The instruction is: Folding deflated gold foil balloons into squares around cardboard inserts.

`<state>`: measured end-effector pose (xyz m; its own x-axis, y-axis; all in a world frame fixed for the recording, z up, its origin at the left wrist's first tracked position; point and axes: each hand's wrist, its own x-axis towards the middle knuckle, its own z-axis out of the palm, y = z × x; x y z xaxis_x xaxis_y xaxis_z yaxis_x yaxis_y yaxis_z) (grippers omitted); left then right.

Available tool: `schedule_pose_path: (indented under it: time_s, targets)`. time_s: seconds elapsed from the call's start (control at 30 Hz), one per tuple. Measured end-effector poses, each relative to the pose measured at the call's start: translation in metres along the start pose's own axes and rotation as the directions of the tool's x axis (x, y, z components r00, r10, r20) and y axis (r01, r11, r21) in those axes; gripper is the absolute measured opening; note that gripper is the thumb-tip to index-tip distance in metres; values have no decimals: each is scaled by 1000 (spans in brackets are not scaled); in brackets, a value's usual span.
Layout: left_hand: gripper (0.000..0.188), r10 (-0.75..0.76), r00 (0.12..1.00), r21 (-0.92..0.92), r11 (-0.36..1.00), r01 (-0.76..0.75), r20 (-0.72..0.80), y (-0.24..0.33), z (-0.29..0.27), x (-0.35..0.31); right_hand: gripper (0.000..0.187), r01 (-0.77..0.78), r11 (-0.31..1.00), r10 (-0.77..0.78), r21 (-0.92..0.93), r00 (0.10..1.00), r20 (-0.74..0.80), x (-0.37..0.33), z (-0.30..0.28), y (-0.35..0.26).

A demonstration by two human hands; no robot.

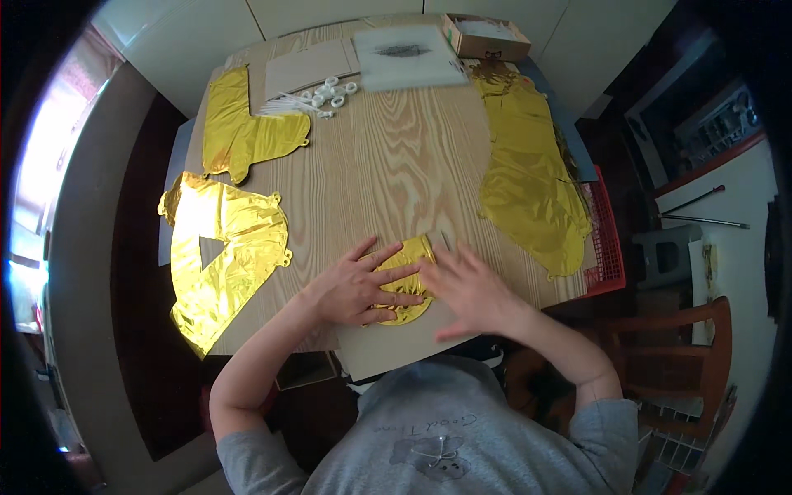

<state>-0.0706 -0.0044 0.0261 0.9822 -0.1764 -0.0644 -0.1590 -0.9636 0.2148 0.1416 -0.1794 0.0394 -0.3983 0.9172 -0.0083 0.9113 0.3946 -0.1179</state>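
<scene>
A folded piece of shiny gold foil, probably a flat foil balloon (419, 247), lies near the table's front edge. Beneath it is a greyish cardboard sheet (388, 351) that reaches over the edge. My left hand (351, 285) rests flat across the foil with its fingers spread, covering much of it. Just to the right, my right hand (477, 290) has its fingers apart and is slightly smeared by motion. Its fingertips are close to the foil's right edge; whether they touch it I cannot tell. Neither hand holds anything.
Flat gold foil balloons lie at the upper left (227, 124), lower left (247, 223) and right (528, 173). Toward the back are white rings (332, 92), thin white sticks, cardboard sheets (301, 68), clear plastic packaging (408, 70) and a cardboard box (487, 45). A red basket (609, 247) stands beside the table.
</scene>
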Motion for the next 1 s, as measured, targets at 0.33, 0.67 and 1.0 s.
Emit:
schedule_pose_path:
  time_s: [0.33, 0.67, 1.0]
  targets:
    - [57, -27, 996, -155, 988, 14, -80, -5, 3, -2, 23, 164, 981, -193, -104, 862, -468, -29, 9, -52]
    - [58, -70, 995, -76, 995, 65, -68, 2, 4, -6, 15, 187, 967, -255, -176, 765, -591, -113, -47, -25]
    - [88, -385, 918, -72, 923, 379, -96, 87, 4, 4, 28, -348, 911, 351, 222, 372, -859, -146, -37, 20]
